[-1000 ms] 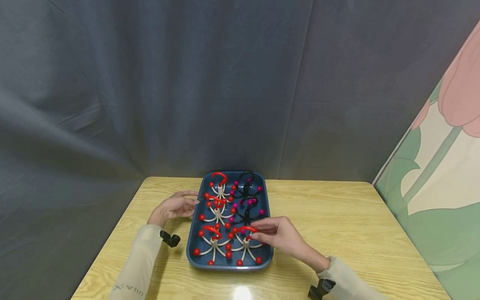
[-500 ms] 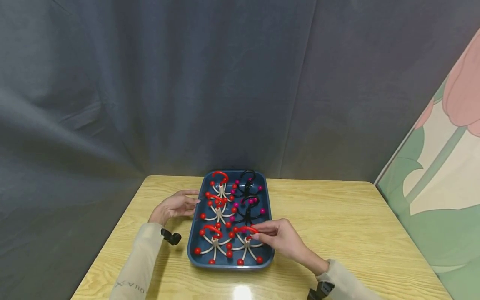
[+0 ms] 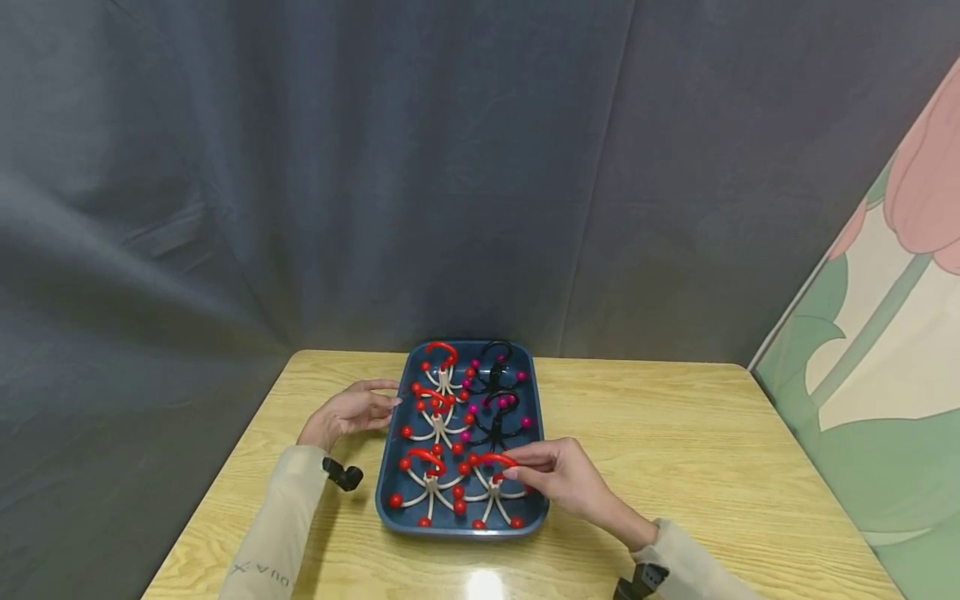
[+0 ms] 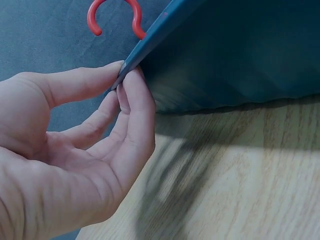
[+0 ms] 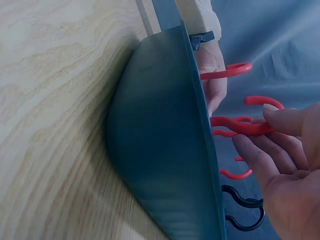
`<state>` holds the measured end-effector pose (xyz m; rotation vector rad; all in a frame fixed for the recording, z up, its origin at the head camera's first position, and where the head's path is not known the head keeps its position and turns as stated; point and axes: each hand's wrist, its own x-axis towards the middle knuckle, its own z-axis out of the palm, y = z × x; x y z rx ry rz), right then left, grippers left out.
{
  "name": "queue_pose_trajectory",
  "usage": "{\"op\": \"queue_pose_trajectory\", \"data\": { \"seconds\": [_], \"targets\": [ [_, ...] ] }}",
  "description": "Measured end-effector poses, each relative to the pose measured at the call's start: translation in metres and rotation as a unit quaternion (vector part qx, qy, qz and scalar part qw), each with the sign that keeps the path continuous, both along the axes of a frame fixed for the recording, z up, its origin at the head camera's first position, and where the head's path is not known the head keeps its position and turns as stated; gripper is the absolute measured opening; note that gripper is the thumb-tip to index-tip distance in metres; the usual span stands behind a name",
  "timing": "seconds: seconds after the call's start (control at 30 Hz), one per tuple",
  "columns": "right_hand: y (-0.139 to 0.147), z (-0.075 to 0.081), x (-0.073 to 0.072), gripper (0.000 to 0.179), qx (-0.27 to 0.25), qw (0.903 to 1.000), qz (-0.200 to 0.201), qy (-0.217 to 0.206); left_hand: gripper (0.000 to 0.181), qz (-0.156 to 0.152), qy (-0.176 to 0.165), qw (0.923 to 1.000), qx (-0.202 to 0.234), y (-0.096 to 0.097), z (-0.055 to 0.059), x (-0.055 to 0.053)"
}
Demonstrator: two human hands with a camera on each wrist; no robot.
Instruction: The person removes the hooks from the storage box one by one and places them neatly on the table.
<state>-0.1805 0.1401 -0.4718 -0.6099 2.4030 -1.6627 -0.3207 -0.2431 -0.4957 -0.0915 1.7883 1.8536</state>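
Note:
A dark blue tray (image 3: 461,533) holds several hook-topped pieces with splayed, ball-tipped legs. My right hand (image 3: 564,477) pinches the red hook of the front-right white-legged piece (image 3: 494,488); in the right wrist view, my right hand (image 5: 295,172) has thumb and fingers on that red hook (image 5: 247,126). At the tray's left side, my left hand (image 3: 352,412) holds the rim. The left wrist view has my left hand (image 4: 107,135) with its thumb on one face of the tray rim (image 4: 150,36) and fingers on the other.
More red-hooked white pieces line the tray's left side, including the front-left piece (image 3: 431,486). Two black pieces with magenta balls, one a black hooked piece (image 3: 496,427), lie behind my right hand. A wooden table (image 3: 660,450) meets a dark curtain (image 3: 465,183) at the back.
The piece in my right hand has turned slightly, with a red ball now showing by the tray's right wall. Both hands keep their holds; the head view shifted a little.

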Motion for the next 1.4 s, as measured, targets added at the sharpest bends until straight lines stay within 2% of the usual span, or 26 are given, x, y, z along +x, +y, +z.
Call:
{"op": "queue_pose_trajectory", "data": {
  "seconds": [0.3,0.57,0.87,1.07,1.23,1.4],
  "targets": [
    [-0.001,0.009,0.002,0.028,-0.007,0.9999,0.002,0.011,0.059,0.004,0.003,1.0,-0.005,0.0,-0.005,-0.002],
    [0.0,0.023,0.002,0.026,-0.009,0.9996,-0.006,0.026,0.056,0.014,-0.004,0.9999,0.001,0.001,-0.002,0.0],
    [0.006,0.042,0.004,0.028,-0.011,0.9994,-0.015,0.029,0.051,-0.031,-0.007,0.9994,0.011,-0.003,-0.002,0.002],
    [0.016,0.054,0.003,0.029,-0.012,0.9988,-0.033,0.034,0.052,-0.033,-0.006,0.9994,0.006,-0.003,-0.004,0.004],
    [0.026,0.064,0.001,0.029,-0.011,0.997,-0.054,0.054,0.055,-0.034,-0.002,0.9994,-0.002,-0.002,-0.004,0.005],
    [0.036,0.074,-0.001,0.029,-0.015,0.9949,-0.069,0.072,0.054,-0.024,-0.001,0.9997,0.0,-0.002,-0.004,0.004]
  ]
}}
